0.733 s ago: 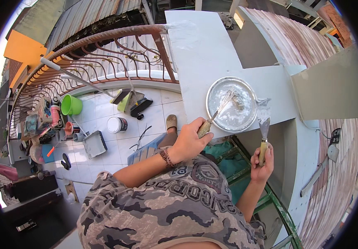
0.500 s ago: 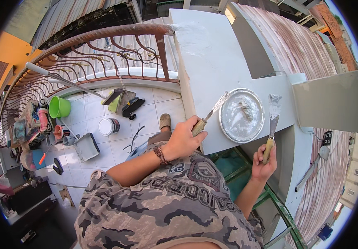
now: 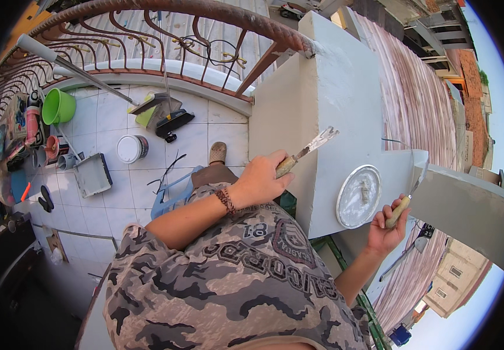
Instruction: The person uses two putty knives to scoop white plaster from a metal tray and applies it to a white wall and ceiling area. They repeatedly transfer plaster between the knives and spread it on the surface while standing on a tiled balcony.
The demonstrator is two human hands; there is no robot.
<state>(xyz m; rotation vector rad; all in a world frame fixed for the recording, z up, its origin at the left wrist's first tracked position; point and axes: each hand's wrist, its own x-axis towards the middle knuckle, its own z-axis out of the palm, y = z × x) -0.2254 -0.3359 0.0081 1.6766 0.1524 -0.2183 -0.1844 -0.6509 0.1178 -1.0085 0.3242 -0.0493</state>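
Observation:
My left hand (image 3: pixel 259 182) is closed round the wooden handle of a putty knife (image 3: pixel 317 142), whose blade is smeared with white paste and points up and to the right. A second putty knife (image 3: pixel 417 180) is in my right hand (image 3: pixel 387 227), its fingers wrapped round the wooden handle and its blade raised. Between the two, a round white lid (image 3: pixel 349 209) bearing a small heap of white paste (image 3: pixel 366 190) lies on the pale ledge (image 3: pixel 345 125). Neither blade touches the paste.
A rusty curved railing (image 3: pixel 205 17) borders the tiled floor at left. On the tiles are a white tub (image 3: pixel 129 149), a broom (image 3: pixel 174 122), a dustpan (image 3: pixel 93 175) and a green bucket (image 3: pixel 59 107). A blue stool (image 3: pixel 173 195) and green ladder (image 3: pixel 374 318) stand close to me.
My view has swung, so the ledge and lid appear farther right. The left putty knife has moved away from the lid's edge. The right one has tilted and shows more edge-on.

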